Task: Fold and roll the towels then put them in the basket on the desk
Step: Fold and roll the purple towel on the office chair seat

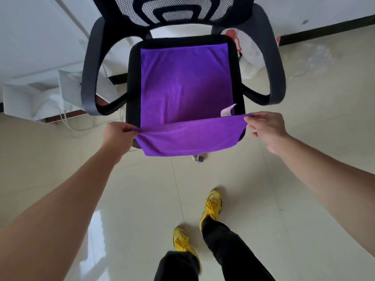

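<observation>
– Purple towel (pixel 186 84): where does it lie?

– Spread flat on the black seat (pixel 135 78) of an office chair. It covers most of the seat, and its far edge sits close to the mesh backrest (pixel 174 11).

– And the near end?

– Lifted off the seat. A taut line of cloth runs from one hand to the other, and on the near side of that line a paler strip hangs past the seat's front edge.

– What is the left hand (pixel 117 134) doing?

– It pinches the towel at its left side, with the fingers closed on the cloth just beside the seat's near left corner.

– The right hand (pixel 265 128)?

– It pinches the right side between thumb and forefinger. The other fingers are loosely curled below and touch nothing that I can make out.

– Is there anything on the towel itself?

– A small white label (pixel 228 110) sticks up at the right edge, just beyond the right hand's fingertips.

– What is around the chair?

– Black armrests curve out on both sides. A white bag (pixel 251 57) with red print lies on the pale tiled floor (pixel 284 179) at the far right. At the left stands a white shelf (pixel 30 98) with white cables (pixel 67 122) trailing from it.

– And nearest the camera?

– Two yellow shoes, the right (pixel 212 203) ahead of the left (pixel 181 240), under black trousers.
</observation>
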The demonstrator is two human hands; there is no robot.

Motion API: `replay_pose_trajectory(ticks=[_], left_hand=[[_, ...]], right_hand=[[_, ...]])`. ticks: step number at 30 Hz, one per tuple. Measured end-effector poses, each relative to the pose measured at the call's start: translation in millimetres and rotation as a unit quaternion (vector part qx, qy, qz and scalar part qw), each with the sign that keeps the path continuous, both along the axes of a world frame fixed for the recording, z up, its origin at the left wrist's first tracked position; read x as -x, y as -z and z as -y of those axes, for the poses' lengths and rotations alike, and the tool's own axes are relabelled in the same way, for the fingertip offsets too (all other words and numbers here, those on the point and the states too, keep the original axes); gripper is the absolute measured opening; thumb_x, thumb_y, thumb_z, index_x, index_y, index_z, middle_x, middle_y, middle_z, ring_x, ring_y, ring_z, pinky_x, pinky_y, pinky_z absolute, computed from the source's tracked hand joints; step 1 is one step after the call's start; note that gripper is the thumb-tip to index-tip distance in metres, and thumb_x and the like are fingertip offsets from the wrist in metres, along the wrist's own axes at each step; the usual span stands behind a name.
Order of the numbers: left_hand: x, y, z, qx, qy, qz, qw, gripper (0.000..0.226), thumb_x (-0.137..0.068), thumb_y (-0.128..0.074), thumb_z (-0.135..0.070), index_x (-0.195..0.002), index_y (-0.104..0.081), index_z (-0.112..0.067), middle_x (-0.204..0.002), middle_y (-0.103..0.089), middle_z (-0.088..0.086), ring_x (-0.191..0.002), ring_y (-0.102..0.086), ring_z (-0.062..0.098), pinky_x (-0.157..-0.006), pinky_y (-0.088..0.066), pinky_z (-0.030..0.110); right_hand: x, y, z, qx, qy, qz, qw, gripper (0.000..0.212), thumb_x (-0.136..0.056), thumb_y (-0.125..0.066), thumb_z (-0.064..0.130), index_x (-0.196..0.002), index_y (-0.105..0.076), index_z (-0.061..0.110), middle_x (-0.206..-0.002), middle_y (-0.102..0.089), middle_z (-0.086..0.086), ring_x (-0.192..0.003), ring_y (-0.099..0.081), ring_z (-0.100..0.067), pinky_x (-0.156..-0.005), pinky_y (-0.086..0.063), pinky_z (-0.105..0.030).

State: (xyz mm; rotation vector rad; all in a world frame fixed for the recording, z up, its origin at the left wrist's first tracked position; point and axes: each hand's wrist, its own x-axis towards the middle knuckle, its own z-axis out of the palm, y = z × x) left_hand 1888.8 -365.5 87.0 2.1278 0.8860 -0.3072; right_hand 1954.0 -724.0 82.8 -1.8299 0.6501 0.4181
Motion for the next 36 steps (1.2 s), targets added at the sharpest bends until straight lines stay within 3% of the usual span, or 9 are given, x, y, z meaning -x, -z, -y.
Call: replay_pose_trajectory(ticks=[5,13,17,20,24,27,30,34,36], left_hand=[[-48.8,-6.6,-7.7,0.017,-0.043,0.055,0.997,0.018,-0.084,-0.066,-0.004,-0.099,-0.071,-0.012,-0.062,-0.054,-0.002,-0.045,-0.046,0.000,-0.049,-0.037,0.012],[-119.4,0.2,-22.6,0.068,-0.070,0.044,0.994,0.011,-0.087,-0.064,-0.005,-0.090,-0.070,-0.014,-0.068,-0.058,0.000,-0.057,-0.050,0.014,-0.057,-0.045,0.021],[-161.1,12.0,-35.8,0.101,-0.080,0.025,0.991,0.020,-0.086,-0.064,-0.010,-0.072,-0.067,-0.024,-0.076,-0.065,0.004,-0.076,-0.062,0.025,-0.079,-0.056,0.037],[-186.9,22.4,-45.2,0.104,-0.077,0.014,0.991,0.020,-0.086,-0.064,-0.015,-0.068,-0.066,-0.024,-0.076,-0.065,0.005,-0.074,-0.062,0.025,-0.076,-0.055,0.037],[-217.5,51.9,-63.1,0.130,-0.059,0.017,0.990,0.015,-0.074,-0.065,-0.028,-0.060,-0.068,-0.024,-0.075,-0.064,0.010,-0.073,-0.060,0.025,-0.076,-0.055,0.047],[-236.9,84.3,-76.4,0.124,-0.045,0.017,0.991,0.012,-0.071,-0.061,-0.037,-0.063,-0.069,-0.032,-0.080,-0.065,0.011,-0.076,-0.061,0.026,-0.082,-0.055,0.056],[-251.3,84.4,-69.9,0.106,-0.031,0.027,0.993,0.017,-0.076,-0.056,-0.036,-0.063,-0.064,-0.028,-0.072,-0.058,0.005,-0.072,-0.055,0.023,-0.076,-0.054,0.048],[-269.1,89.0,-55.7,0.068,-0.029,0.052,0.996,0.019,-0.093,-0.053,-0.024,-0.076,-0.055,-0.016,-0.064,-0.047,-0.001,-0.059,-0.043,0.014,-0.064,-0.038,0.031],[-278.9,102.2,-55.0,0.047,-0.031,0.052,0.997,0.017,-0.095,-0.051,-0.025,-0.081,-0.054,-0.015,-0.063,-0.044,-0.002,-0.058,-0.040,0.015,-0.062,-0.036,0.030]], right_hand=[[-44.2,1.2,-7.1,0.018,-0.024,0.021,0.999,0.003,-0.086,-0.071,0.017,-0.086,-0.068,0.015,-0.074,-0.062,0.009,-0.061,-0.056,-0.001,-0.053,-0.048,-0.019],[-110.4,7.0,-26.7,0.035,0.006,0.027,0.999,0.013,-0.086,-0.070,0.017,-0.075,-0.065,0.018,-0.075,-0.065,0.005,-0.065,-0.061,-0.007,-0.063,-0.052,-0.021],[-143.4,11.0,-37.4,0.043,0.027,0.009,0.999,0.019,-0.086,-0.071,0.020,-0.070,-0.063,0.024,-0.075,-0.065,0.006,-0.065,-0.061,-0.009,-0.062,-0.049,-0.024],[-163.5,17.6,-45.6,0.053,0.032,0.003,0.998,0.015,-0.087,-0.070,0.021,-0.074,-0.065,0.024,-0.080,-0.068,0.003,-0.072,-0.064,-0.013,-0.069,-0.050,-0.027],[-190.2,34.8,-58.2,0.077,0.039,0.003,0.996,0.015,-0.090,-0.067,0.022,-0.076,-0.065,0.018,-0.093,-0.070,-0.011,-0.083,-0.067,-0.022,-0.077,-0.056,-0.037],[-209.5,47.4,-64.7,0.106,0.039,0.011,0.994,0.022,-0.092,-0.063,0.022,-0.090,-0.066,0.000,-0.102,-0.067,-0.026,-0.080,-0.063,-0.030,-0.079,-0.054,-0.039],[-227.2,63.0,-70.7,0.121,0.034,0.015,0.992,0.026,-0.095,-0.058,0.023,-0.102,-0.065,-0.001,-0.088,-0.059,-0.011,-0.080,-0.052,-0.018,-0.071,-0.045,-0.027],[-247.0,86.2,-74.1,0.142,0.020,0.036,0.989,0.021,-0.097,-0.054,0.025,-0.102,-0.065,0.007,-0.089,-0.059,-0.002,-0.078,-0.054,-0.014,-0.071,-0.044,-0.026],[-258.3,97.1,-74.6,0.156,0.006,0.052,0.986,0.020,-0.097,-0.053,0.025,-0.102,-0.064,0.009,-0.090,-0.059,-0.001,-0.073,-0.053,-0.012,-0.067,-0.043,-0.023]])
